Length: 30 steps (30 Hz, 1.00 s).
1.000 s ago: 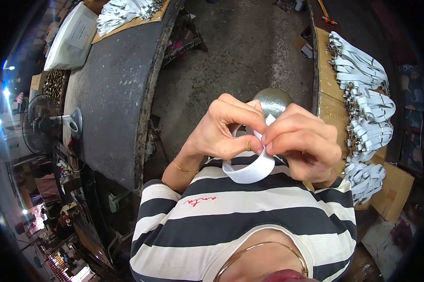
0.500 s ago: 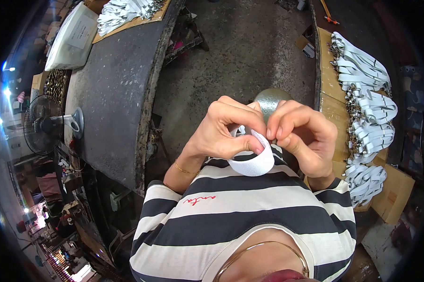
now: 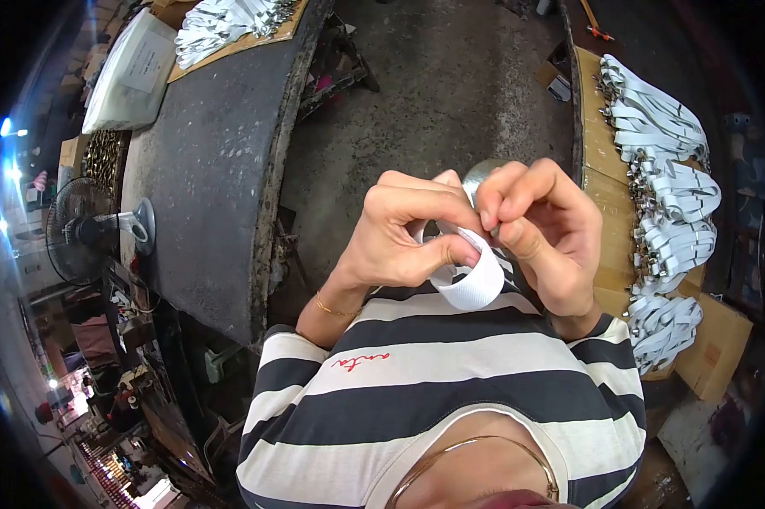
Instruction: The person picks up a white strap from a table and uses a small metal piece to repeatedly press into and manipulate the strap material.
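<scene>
A white woven strap [image 3: 476, 290], bent into a loop, hangs in front of my striped shirt. My left hand [image 3: 395, 229] is closed on it, the thumb pressing inside the loop and the fingers curled over the top. Close beside the strap's upper edge, my right hand [image 3: 559, 233] is closed in a pinch of thumb and fingers. A small dark bit shows at those fingertips, too small to name. The fingertips of both hands nearly meet, hiding part of the strap's end.
To the right, bundles of white straps with metal clips [image 3: 658, 127] lie on cardboard [image 3: 601, 195]. A dark worktable [image 3: 204, 170] on the left bears a plastic bin [image 3: 132, 72], more white straps [image 3: 221, 30] and a fan [image 3: 81, 229]. A round metallic surface [image 3: 482, 176] shows behind my hands.
The strap loop has shifted slightly up and to the right, with its opening turned a little. My right hand has risen slightly, still pinching. My left hand keeps its hold.
</scene>
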{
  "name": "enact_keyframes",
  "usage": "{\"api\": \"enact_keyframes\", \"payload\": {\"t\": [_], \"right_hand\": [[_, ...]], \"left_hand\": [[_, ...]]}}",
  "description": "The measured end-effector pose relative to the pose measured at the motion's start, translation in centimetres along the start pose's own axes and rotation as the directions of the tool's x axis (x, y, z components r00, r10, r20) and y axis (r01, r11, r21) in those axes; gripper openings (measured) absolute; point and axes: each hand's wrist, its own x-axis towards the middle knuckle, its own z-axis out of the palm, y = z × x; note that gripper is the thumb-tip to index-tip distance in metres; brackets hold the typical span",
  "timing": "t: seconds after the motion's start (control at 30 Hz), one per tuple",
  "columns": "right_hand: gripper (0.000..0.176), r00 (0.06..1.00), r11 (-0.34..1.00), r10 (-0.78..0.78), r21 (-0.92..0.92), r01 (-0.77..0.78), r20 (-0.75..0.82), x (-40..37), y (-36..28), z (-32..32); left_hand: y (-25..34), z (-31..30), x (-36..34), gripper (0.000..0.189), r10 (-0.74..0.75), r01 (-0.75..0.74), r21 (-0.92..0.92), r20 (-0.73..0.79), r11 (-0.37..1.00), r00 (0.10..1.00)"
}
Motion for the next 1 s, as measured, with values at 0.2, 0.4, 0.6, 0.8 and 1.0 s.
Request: {"api": "enact_keyframes", "payload": {"t": [0.2,0.4,0.6,0.8,1.0], "right_hand": [[0.009,0.971,0.922,-0.181,-0.316,0.222,0.154,0.0,-0.2,-0.2],[0.015,0.951,0.816,-0.271,-0.489,0.308,0.147,0.9,0.3,0.5],[0.010,1.000,0.997,0.011,0.081,-0.010,-0.010,0.6,1.4,0.2],[0.015,0.940,0.863,-0.230,-0.393,0.317,0.253,1.1,0.1,0.4],[0.014,0.942,0.790,-0.202,-0.524,0.319,0.269,1.2,0.4,0.9]], "left_hand": [[-0.6,-0.4,-0.6,0.017,-0.015,0.015,-0.137,0.006,0.990,1.000],[0.0,-0.5,-0.6,0.019,0.006,-0.006,-0.004,0.009,1.000,1.000],[0.0,-0.1,-1.4,0.021,-0.099,0.085,-0.124,-0.110,0.989,0.989],[-0.4,-0.5,-1.6,0.020,-0.042,0.036,-0.143,-0.042,0.989,0.998],[0.3,-0.7,-1.3,0.018,0.039,-0.038,0.054,-0.023,0.998,0.999]]}}
